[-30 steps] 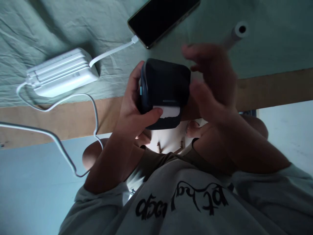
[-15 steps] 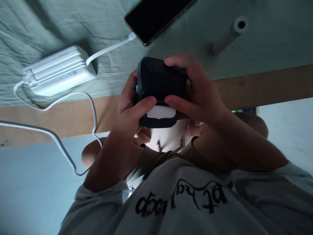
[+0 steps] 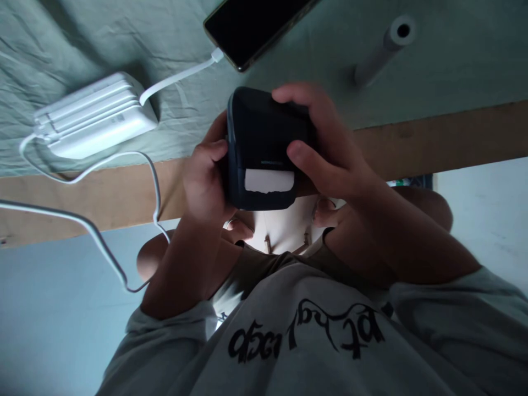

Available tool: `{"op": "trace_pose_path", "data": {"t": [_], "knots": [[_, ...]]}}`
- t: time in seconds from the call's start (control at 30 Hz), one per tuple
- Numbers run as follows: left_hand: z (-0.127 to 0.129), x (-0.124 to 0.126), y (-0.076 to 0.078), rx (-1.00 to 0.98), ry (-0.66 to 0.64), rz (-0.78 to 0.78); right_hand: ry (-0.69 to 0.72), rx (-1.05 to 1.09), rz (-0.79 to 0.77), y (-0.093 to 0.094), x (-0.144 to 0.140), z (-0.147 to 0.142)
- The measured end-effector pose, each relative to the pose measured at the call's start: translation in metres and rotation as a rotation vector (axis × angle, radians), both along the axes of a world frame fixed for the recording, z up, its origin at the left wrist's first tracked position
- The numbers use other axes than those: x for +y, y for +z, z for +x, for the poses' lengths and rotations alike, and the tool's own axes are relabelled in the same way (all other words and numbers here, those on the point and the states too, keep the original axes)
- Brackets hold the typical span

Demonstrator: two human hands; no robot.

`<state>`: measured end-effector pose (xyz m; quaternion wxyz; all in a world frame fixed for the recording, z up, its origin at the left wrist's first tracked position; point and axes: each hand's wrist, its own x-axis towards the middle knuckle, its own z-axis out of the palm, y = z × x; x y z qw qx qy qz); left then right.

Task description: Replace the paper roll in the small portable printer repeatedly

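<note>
I hold a small dark box-shaped device (image 3: 264, 137) with rounded corners in both hands, above the edge of the bed. A white strip of paper (image 3: 269, 180) sticks out of its near side. My left hand (image 3: 204, 176) grips the device's left side. My right hand (image 3: 325, 146) wraps its right side, with fingers over the top edge and the thumb on its face beside the paper.
A white power bank (image 3: 93, 115) lies on the green sheet (image 3: 454, 60) at the left, cabled to a dark phone (image 3: 251, 25) at the top. A grey tube (image 3: 381, 47) rests at the upper right. A wooden bed edge (image 3: 454, 140) runs across.
My right hand came down from hovering above the device and closed on its right side. My left thumb slid off the paper strip to the device's left edge. The device rose slightly.
</note>
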<state>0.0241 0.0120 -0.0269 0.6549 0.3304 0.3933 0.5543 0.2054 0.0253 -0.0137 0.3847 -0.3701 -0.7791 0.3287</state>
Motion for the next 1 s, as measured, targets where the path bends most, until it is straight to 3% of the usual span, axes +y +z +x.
{"op": "trace_pose_path", "data": {"t": [0.13,0.37,0.5,0.57,0.73,0.87,1.0], "knots": [[-0.001,0.0,-0.001,-0.025,0.029,0.024,-0.015,-0.004,0.014,0.001,0.0,0.001],[-0.005,0.002,0.0,-0.014,-0.011,0.073,0.081,-0.07,0.063,-0.012,0.008,0.001],[-0.003,0.003,0.002,-0.01,-0.014,0.023,0.086,-0.058,0.114,-0.011,0.01,0.006],[-0.001,0.002,0.004,-0.052,-0.006,-0.016,0.011,-0.063,0.114,-0.006,0.009,0.008],[0.001,-0.001,0.004,-0.071,-0.014,0.004,-0.413,0.019,0.187,0.014,0.005,0.009],[-0.002,-0.001,0.0,0.007,-0.034,0.017,-0.407,0.14,0.246,0.026,0.004,0.007],[-0.002,0.0,-0.004,0.005,-0.038,0.027,-0.382,-0.194,0.33,0.031,0.004,0.007]]}}
